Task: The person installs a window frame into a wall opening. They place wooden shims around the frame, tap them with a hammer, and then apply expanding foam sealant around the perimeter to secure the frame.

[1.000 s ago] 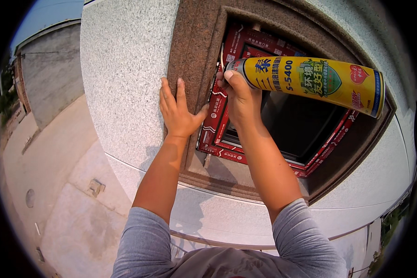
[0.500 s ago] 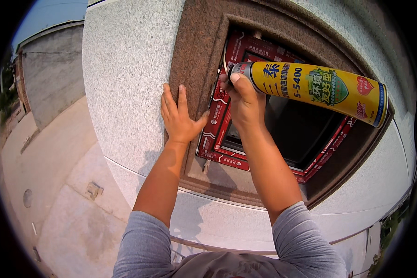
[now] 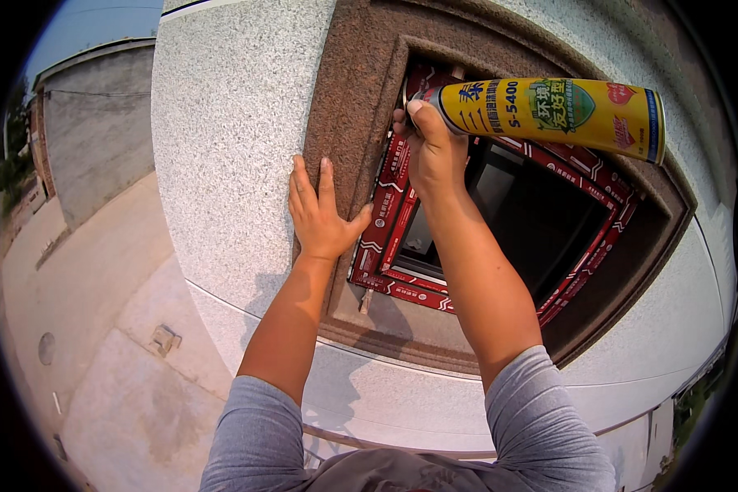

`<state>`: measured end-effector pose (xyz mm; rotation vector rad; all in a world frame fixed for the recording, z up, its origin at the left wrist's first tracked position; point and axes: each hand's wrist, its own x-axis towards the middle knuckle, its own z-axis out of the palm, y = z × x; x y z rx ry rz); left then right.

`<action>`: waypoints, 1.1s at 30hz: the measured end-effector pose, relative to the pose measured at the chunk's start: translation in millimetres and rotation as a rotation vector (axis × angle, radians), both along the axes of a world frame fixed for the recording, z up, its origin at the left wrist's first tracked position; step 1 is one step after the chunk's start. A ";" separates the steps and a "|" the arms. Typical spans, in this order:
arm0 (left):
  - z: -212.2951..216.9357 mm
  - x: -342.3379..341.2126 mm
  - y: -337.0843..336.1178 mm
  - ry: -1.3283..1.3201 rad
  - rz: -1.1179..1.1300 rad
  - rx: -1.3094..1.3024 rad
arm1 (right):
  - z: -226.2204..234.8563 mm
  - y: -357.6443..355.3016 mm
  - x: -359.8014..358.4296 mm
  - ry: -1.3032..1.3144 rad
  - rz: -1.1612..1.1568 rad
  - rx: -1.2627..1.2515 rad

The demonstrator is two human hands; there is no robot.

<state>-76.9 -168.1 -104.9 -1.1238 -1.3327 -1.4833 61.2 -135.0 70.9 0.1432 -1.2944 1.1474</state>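
Note:
My right hand (image 3: pixel 436 156) grips a yellow spray foam can (image 3: pixel 562 115) at its top end, thumb along the neck. The can lies nearly level, its blue-rimmed base toward the right. Its nozzle end is mostly hidden by my fingers, at the upper left corner of a window frame (image 3: pixel 369 238) wrapped in red printed film. My left hand (image 3: pixel 321 220) rests with spread fingers on the brown stone-textured surround (image 3: pixel 336 107), its thumb reaching toward the red frame's left side.
A speckled white wall (image 3: pixel 230 139) surrounds the window. Dark panes (image 3: pixel 521 225) sit inside the red frame. A small wedge-like piece (image 3: pixel 366 301) stands under its lower left corner. Far below left are a concrete yard (image 3: pixel 131 328) and a grey outbuilding (image 3: pixel 98 123).
The can has swung up at its base end, from sloping down rightward to nearly level. My right hand has shifted slightly upward with it. My left hand keeps its place on the surround.

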 end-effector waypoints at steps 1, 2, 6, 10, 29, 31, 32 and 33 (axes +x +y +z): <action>0.0 0.0 -0.3 -0.001 0.002 0.000 | 0.0 -2.3 -0.3 0.003 -0.007 -0.011; -0.3 0.2 -0.4 -0.001 0.003 0.000 | -0.4 -4.1 -0.2 0.006 -0.015 -0.021; -0.8 -0.2 -0.7 -0.008 0.000 -0.008 | -0.2 -8.3 4.1 0.044 0.065 -0.024; -0.9 2.0 -2.1 -0.031 -0.022 -0.036 | -1.0 -16.9 11.8 0.048 0.071 -0.025; -2.1 -0.9 0.4 0.009 -0.001 -0.005 | 36.8 -7.7 30.2 0.194 0.023 -0.084; -2.5 -0.9 1.8 0.007 -0.003 -0.007 | 34.6 -4.7 31.2 0.186 0.009 -0.067; -2.4 -0.6 2.3 0.006 -0.004 -0.008 | 33.9 -4.1 31.7 0.185 0.003 -0.062; -2.2 0.1 2.3 0.002 -0.005 -0.010 | 33.8 -3.6 32.4 0.185 -0.003 -0.057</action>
